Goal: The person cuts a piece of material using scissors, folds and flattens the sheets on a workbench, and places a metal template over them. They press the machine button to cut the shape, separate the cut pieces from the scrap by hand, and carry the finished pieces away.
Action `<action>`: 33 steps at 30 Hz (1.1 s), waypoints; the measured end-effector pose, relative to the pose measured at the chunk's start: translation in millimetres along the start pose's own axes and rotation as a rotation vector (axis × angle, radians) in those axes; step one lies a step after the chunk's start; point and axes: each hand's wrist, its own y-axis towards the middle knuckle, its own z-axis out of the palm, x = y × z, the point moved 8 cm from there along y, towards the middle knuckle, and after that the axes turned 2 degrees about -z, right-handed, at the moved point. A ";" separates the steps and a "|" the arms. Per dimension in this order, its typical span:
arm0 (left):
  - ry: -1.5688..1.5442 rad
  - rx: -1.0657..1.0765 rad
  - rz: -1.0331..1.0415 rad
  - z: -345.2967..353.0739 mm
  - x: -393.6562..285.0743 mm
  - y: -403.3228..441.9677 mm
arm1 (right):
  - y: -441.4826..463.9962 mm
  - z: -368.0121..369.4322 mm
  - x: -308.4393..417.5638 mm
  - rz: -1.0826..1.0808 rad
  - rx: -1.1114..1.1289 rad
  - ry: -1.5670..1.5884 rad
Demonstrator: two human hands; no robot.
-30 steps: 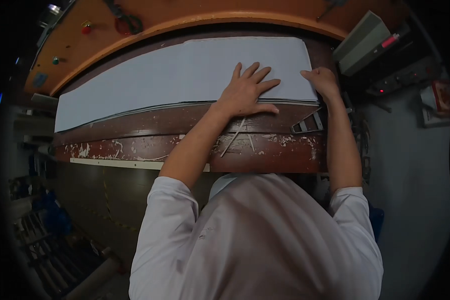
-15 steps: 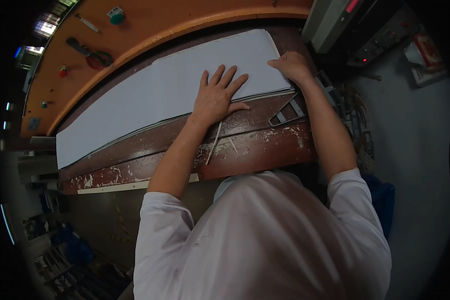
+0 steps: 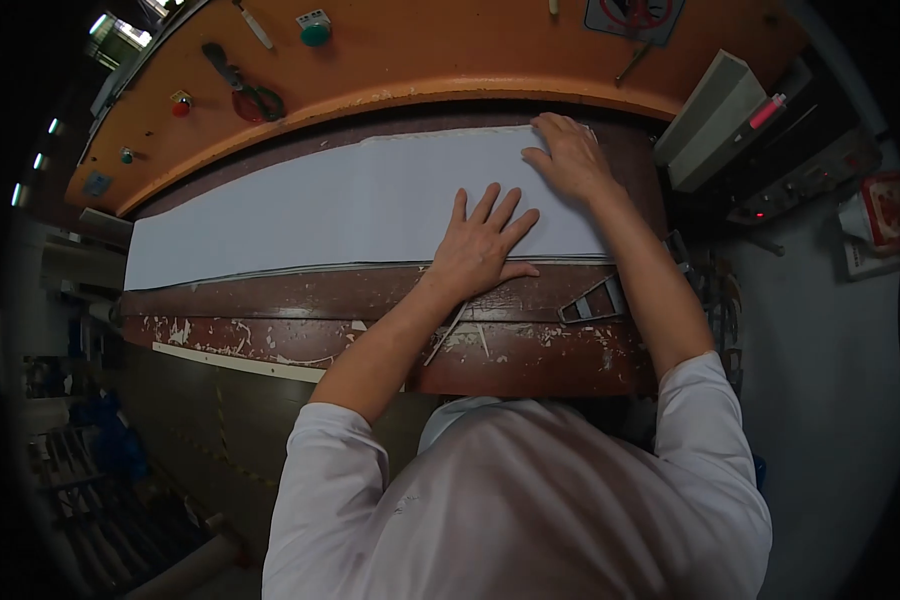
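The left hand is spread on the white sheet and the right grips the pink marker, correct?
No: the head view shows the right hand at the far corner of the white sheet, not gripping the pink marker. The left hand is spread as stated.

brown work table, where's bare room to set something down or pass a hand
Free: the brown strip between long white sheets and chipped red front edge, left of the left hand; a narrower one between sheets and orange panel. Crowded: right of that hand, with thin pale strips and grey metal frame.
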 end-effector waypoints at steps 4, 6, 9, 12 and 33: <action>-0.016 -0.032 -0.023 0.6 2.6 1.9 | 31.3 38.9 -6.0 0.115 0.120 0.133; -0.032 -0.049 -0.028 2.6 4.2 1.1 | 30.2 42.4 -9.7 0.143 0.166 0.157; -0.048 -0.081 -0.042 2.0 6.2 0.4 | 30.5 42.9 -9.4 0.141 0.166 0.159; -0.046 -0.081 -0.045 0.1 5.0 1.3 | 30.4 41.6 -8.8 0.112 0.114 0.121; -0.106 -0.050 -0.033 1.9 8.5 0.0 | -212.7 -90.8 -28.2 0.044 0.545 -0.018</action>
